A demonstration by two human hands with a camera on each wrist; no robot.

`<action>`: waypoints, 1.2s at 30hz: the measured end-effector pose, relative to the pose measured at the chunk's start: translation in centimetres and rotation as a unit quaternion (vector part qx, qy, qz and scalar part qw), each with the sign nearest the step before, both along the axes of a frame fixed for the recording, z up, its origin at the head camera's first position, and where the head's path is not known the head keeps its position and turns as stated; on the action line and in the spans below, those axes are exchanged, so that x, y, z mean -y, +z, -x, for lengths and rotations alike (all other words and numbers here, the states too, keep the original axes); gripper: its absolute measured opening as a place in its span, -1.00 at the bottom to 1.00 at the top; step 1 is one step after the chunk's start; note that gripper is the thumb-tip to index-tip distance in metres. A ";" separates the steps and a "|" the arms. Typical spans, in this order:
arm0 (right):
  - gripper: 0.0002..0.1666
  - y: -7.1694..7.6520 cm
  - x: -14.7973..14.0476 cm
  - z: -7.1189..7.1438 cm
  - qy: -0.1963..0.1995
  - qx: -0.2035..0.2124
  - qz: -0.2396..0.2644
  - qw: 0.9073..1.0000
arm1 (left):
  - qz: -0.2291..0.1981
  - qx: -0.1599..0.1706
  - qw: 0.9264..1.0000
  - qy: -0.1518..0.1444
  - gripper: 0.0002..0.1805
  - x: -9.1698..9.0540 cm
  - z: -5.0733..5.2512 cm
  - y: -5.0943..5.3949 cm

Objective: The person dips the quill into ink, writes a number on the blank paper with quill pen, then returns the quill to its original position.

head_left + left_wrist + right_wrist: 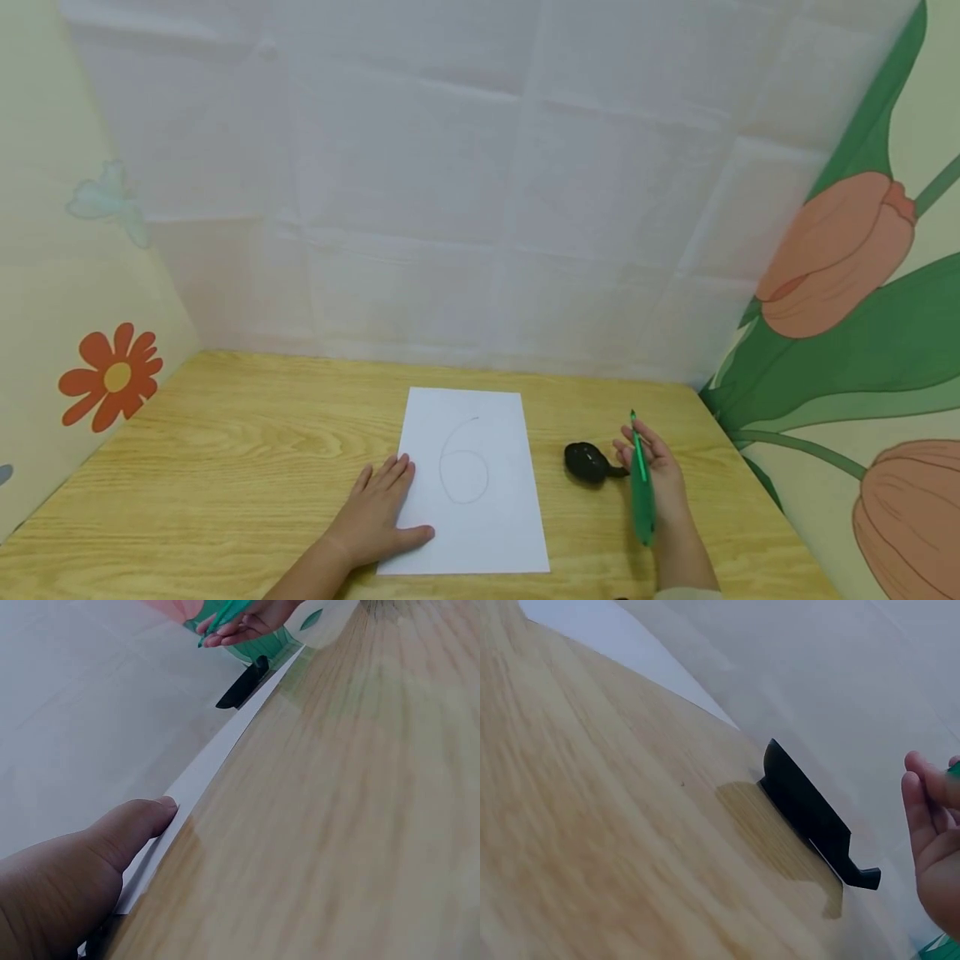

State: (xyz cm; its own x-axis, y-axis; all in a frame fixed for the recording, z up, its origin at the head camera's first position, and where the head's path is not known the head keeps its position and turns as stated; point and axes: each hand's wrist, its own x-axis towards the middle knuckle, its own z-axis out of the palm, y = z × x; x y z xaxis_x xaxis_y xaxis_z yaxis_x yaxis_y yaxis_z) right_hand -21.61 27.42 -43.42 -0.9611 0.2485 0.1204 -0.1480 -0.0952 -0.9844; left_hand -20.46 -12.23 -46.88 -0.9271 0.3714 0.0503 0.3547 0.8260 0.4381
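A white sheet of paper (510, 533) lies on the table with a thin pencil-like line forming a 6 on it. My left hand (378, 517) rests on its left edge, fingers spread; the left wrist view shows the thumb (139, 825) on the sheet. To the right of the paper, my right hand (663, 479) holds a green pen (640, 467) with a broad leaf-shaped end, raised above the table, tip pointing away. A glossy black rounded object (587, 463) with a short curved stem sits between paper and right hand; in the right wrist view it stands apart from the fingers.
The wood-grain table (247, 450) meets a creased white sheet (420, 183) hung at the back. Side walls carry an orange flower (116, 377) on the left and large tulips (840, 258) on the right. A small dark thing peeks in at the bottom edge.
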 end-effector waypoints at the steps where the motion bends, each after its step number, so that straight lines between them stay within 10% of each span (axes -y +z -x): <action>1: -0.26 -0.1 -0.1 0.0 0.005 -0.005 -0.001 1.000 | -0.001 -0.001 1.000 0.000 0.15 0.0 0.0 0.0; 18: -0.38 -0.7 -1.1 -0.1 0.069 -0.024 0.083 0.994 | -0.009 0.001 1.000 -0.003 0.15 -0.1 -0.1 0.1; 23: -0.65 -0.4 -0.5 -0.2 -0.002 0.049 -0.028 0.998 | -0.008 0.001 1.000 -0.003 0.15 0.0 -0.1 0.0; 28: -0.49 -0.6 0.1 -0.2 -0.048 0.100 -0.157 0.981 | -0.006 0.000 1.000 -0.003 0.15 0.0 0.0 -0.1; 36: -0.50 -1.2 0.2 -0.6 -0.051 0.107 -0.218 0.969 | -0.008 0.005 1.000 0.001 0.15 0.2 0.1 -0.1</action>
